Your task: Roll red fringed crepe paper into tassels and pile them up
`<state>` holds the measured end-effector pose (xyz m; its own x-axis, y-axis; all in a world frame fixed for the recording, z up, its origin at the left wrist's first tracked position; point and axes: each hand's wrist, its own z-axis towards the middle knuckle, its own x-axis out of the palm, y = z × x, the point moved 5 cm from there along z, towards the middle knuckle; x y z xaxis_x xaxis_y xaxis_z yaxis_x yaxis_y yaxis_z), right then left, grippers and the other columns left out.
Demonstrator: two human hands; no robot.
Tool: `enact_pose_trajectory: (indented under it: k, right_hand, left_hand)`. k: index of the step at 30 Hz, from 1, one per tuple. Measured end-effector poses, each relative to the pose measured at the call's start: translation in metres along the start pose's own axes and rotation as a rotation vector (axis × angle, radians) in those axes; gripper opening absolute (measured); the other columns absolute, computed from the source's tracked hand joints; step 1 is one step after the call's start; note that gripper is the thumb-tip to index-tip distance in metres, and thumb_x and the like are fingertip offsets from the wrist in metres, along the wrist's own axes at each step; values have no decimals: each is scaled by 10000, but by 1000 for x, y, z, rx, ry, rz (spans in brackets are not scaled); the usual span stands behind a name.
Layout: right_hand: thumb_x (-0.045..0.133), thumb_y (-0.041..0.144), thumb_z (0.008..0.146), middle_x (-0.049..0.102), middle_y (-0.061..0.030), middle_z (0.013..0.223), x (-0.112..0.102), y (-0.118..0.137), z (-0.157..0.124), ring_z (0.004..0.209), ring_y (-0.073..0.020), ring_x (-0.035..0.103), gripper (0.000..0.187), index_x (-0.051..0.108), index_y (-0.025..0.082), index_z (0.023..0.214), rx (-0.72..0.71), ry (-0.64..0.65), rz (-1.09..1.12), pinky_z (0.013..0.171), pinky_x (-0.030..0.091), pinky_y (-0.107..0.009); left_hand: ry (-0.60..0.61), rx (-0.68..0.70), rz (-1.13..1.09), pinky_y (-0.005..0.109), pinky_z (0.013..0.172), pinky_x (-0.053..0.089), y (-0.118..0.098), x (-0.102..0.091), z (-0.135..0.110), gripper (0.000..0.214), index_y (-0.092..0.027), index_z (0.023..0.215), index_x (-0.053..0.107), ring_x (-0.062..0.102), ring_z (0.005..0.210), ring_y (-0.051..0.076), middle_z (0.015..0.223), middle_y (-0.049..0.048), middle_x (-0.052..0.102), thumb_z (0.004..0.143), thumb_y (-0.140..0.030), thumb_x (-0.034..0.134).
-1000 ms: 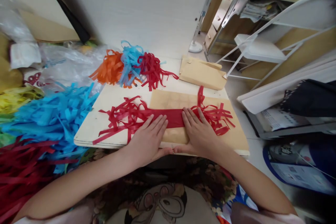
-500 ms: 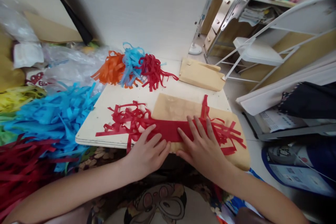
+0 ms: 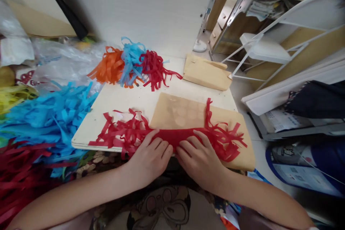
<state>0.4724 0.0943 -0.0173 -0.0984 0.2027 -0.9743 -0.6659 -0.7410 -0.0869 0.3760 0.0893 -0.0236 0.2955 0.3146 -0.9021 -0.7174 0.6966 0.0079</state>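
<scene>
A red paper strip with fringed ends (image 3: 172,134) lies across a tan sheet (image 3: 183,113) on a small white board (image 3: 129,100). My left hand (image 3: 149,158) rests at the board's near edge, fingers together and pressed on the strip's middle. My right hand (image 3: 198,158) lies beside it, fingers slightly spread and curled over the red strip. Both hands touch at the strip's centre. The loose fringe spreads out left and right of them.
Orange, blue and red fringe bundles (image 3: 129,63) sit at the board's far side, next to a folded tan paper packet (image 3: 206,73). A heap of blue fringe (image 3: 45,115) and dark red fringe (image 3: 18,172) lies left. White wire shelving (image 3: 269,43) stands right.
Both hands have slid the red strip toward me to the board's near edge. The right hand's fingers have curled and drawn closer to the left hand.
</scene>
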Motion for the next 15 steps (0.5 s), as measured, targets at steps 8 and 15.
enact_pose_trajectory:
  k: [8,15]
  right_hand:
    - [402,90,757,479,-22,632,11,-11,14,592,-159,398,130,483,148,674,11,43,41,604,280,-282]
    - [438,157,784,513,-12,591,11,-37,13,562,-142,448,165,502,145,632,90,115,51,578,263,-261]
  left_hand:
    - [132,-151,30,337,633,377,22,1,8,118,-138,640,529,482,573,166,573,16,533,708,-108,437]
    - [195,-205,206,353,578,383,30,4,21,136,-146,572,494,493,539,204,524,30,510,677,-78,441]
